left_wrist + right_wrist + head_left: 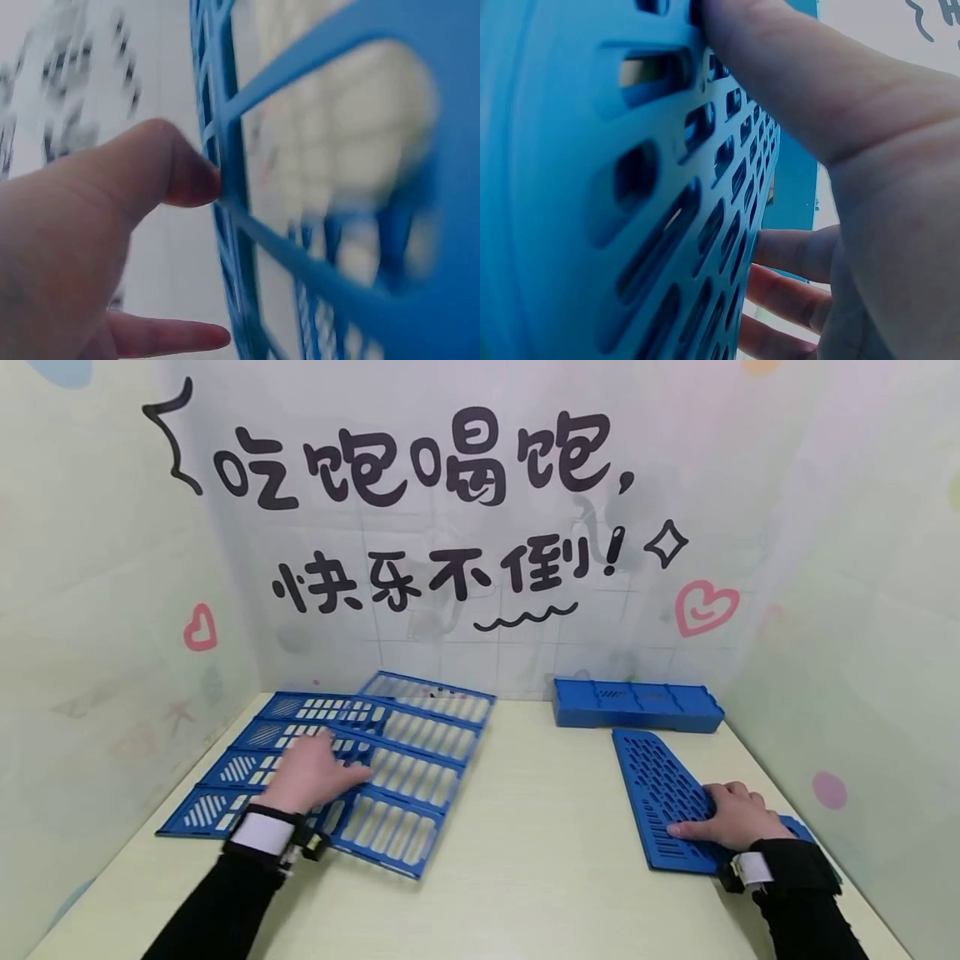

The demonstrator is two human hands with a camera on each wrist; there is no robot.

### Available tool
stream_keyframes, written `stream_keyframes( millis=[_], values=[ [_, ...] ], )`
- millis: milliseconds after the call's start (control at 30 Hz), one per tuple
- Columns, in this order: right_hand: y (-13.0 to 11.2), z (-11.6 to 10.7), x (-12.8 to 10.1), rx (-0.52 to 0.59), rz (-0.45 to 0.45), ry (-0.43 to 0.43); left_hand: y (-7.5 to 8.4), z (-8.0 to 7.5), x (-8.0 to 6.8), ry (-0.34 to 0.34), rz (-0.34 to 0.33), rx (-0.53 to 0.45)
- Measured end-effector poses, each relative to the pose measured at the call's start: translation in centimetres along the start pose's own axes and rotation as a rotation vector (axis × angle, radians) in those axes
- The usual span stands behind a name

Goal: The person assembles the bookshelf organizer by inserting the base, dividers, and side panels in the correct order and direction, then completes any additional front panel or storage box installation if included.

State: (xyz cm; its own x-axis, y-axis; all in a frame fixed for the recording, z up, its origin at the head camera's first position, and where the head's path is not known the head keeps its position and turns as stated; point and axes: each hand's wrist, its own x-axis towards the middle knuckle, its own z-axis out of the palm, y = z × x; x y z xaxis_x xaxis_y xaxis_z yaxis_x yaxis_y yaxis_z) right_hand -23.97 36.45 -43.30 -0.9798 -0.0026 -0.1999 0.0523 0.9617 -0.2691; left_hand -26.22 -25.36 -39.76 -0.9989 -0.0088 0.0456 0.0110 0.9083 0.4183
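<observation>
On the left, a blue slatted panel (pixel 408 764) with long slots stands tilted over a flat blue grid panel (pixel 243 768). My left hand (pixel 309 774) lies over where the two overlap, thumb stretched out to the right. In the left wrist view the thumb (pixel 169 169) and a straight finger touch the blue lattice edge (pixel 236 195); the other fingers are hidden. On the right, my right hand (pixel 738 817) grips a blue perforated panel (pixel 663 793) by its right side. In the right wrist view its thumb lies on the perforated face, with several fingers at the far edge.
A long blue box-like piece (pixel 637 706) lies against the back wall at the right. Another blue piece (pixel 797 828) shows partly beside the right wrist. Printed walls (pixel 465 643) enclose the pale tabletop (pixel 525 860) at the back and both sides.
</observation>
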Motion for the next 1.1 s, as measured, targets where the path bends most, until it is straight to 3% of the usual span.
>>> stream_keyframes(
  millis=[100,200,333,567,700,800,867,1000,1100],
  values=[
    [-0.1,0.1,0.0,0.005,0.003,0.006,2.7,2.9,-0.6,-0.009,0.03,0.006],
    [-0.3,0.2,0.0,0.007,0.002,0.008,4.3,5.3,-1.3,-0.014,0.034,0.069],
    [-0.5,0.2,0.0,0.007,0.0,0.007,5.7,6.7,-2.6,-0.026,0.066,0.165],
    [-0.1,-0.5,-0.3,-0.039,0.007,0.002,6.9,5.5,-4.5,-0.155,0.174,0.14],
    [0.4,-0.7,-0.5,-0.035,0.01,-0.017,7.2,4.5,-5.0,-0.232,0.178,0.073],
    [0.6,-0.8,-0.4,-0.034,0.005,-0.006,7.1,4.2,-4.6,-0.233,0.162,0.025],
    [0.7,-0.9,-0.4,-0.032,-0.005,0.015,6.7,4.3,-3.8,-0.191,0.174,-0.005],
    [0.6,-1.1,-0.4,-0.021,-0.025,0.033,4.9,5.3,-2.2,-0.119,0.29,-0.009],
    [0.4,-1.1,-0.6,-0.005,-0.018,0.017,3.8,6.2,-1.5,-0.18,0.363,-0.028]
  ],
)
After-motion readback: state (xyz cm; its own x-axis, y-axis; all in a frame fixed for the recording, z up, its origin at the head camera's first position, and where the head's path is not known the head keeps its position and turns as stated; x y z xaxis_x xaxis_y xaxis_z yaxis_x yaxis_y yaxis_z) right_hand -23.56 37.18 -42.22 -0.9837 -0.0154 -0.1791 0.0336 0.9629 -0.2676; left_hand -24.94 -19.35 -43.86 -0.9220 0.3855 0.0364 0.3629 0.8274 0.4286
